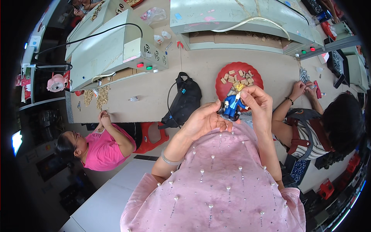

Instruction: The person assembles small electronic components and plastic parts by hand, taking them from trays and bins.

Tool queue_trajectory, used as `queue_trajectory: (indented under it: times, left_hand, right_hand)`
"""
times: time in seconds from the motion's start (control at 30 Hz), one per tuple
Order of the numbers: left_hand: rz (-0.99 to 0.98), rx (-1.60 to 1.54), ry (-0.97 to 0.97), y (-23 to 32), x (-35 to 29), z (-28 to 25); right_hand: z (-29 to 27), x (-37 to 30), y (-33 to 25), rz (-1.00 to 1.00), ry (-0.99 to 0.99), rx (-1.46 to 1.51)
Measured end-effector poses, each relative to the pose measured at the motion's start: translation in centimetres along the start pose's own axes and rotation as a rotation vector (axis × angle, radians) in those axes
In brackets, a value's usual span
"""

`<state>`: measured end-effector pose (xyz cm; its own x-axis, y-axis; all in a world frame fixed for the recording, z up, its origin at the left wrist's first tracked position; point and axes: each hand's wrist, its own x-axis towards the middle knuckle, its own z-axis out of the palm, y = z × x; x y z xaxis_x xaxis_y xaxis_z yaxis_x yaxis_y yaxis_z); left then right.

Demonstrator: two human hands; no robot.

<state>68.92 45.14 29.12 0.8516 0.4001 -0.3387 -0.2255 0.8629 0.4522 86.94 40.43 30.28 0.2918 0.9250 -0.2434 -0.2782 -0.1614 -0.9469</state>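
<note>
A small figurine in a blue suit, with something yellow at its top, is held up in front of my chest. My left hand grips its dark base from the left, thumb up and fingers curled beneath. With thumb and forefinger, my right hand pinches the figurine's upper right side. Just beyond it, a red scalloped tray rests on the table, bearing several small tan pieces. The fingers hide part of the figurine.
A black backpack lies left of the tray. Pale machine housings stand along the far side. One person in pink sits at left; another in a striped top works at right. A red stool stands below the table edge.
</note>
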Motion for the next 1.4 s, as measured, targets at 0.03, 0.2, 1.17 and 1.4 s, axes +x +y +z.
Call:
queue_trajectory:
  times: [0.03,0.2,1.17,1.4]
  left_hand:
    - [-0.001,0.000,-0.001,0.0,0.0,0.0]
    - [0.119,0.222,0.070,-0.5,0.1,0.2]
    - [0.493,0.909,0.427,0.4,-0.5,1.8]
    - [0.550,0.952,0.441,0.3,-0.4,1.6]
  right_hand:
    - [-0.2,0.0,0.1,-0.013,-0.014,0.006]
    - [-0.1,0.1,0.3,-0.089,-0.007,0.028]
    - [0.1,0.1,0.7,-0.113,0.052,-0.048]
    - [0.1,0.1,0.7,-0.108,0.035,-0.044]
